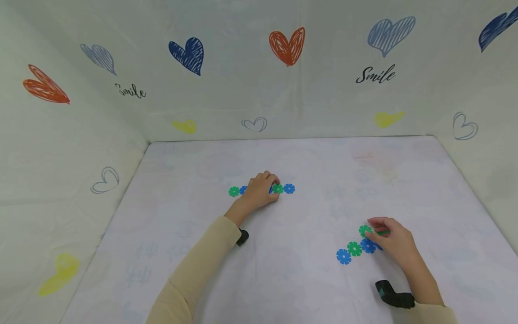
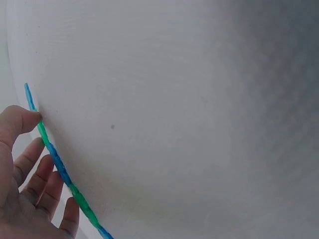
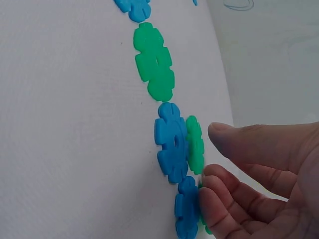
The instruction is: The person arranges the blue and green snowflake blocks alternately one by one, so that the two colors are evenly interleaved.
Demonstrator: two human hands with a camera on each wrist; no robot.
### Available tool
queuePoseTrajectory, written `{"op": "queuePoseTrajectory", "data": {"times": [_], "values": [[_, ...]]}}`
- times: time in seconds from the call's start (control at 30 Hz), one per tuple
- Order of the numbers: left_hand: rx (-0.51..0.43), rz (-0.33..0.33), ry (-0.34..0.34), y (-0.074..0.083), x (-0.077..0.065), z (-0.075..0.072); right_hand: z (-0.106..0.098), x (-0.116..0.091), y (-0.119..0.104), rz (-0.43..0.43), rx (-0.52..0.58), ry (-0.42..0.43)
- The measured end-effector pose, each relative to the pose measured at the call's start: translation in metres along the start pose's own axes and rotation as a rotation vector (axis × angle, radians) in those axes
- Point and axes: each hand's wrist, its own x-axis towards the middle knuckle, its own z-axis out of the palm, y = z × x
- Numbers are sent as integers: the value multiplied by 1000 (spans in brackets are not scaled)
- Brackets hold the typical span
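My left hand (image 1: pixel 259 191) reaches over a row of flower-shaped notched discs, pinching a green disc (image 1: pixel 278 189) between thumb and forefinger. The other fingers lie along the row, covering its middle in the head view. A blue disc (image 1: pixel 289 188) sits at the row's right end, a green disc (image 1: pixel 234 191) at its left end. My right hand (image 1: pixel 394 240) hovers at a cluster of loose discs, thumb and fingertips apart around a green disc (image 3: pixel 195 144). Beside that lie a blue disc (image 3: pixel 172 142), another blue disc (image 3: pixel 187 209) and a larger-looking green disc (image 3: pixel 154 62).
The discs lie on a white table (image 1: pixel 299 279) with faint prints. Pale walls with hearts and lettering enclose its back and sides. A blue disc (image 1: pixel 344 256) lies at the cluster's near left. Each wrist carries a black device (image 1: pixel 394 294).
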Motion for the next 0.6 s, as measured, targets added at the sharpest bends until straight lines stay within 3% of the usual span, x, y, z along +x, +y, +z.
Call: {"op": "queuePoseTrajectory", "data": {"times": [0.6], "values": [[5,0,-2,0,0,0,2,4,-4,-20,-96,-15]]}}
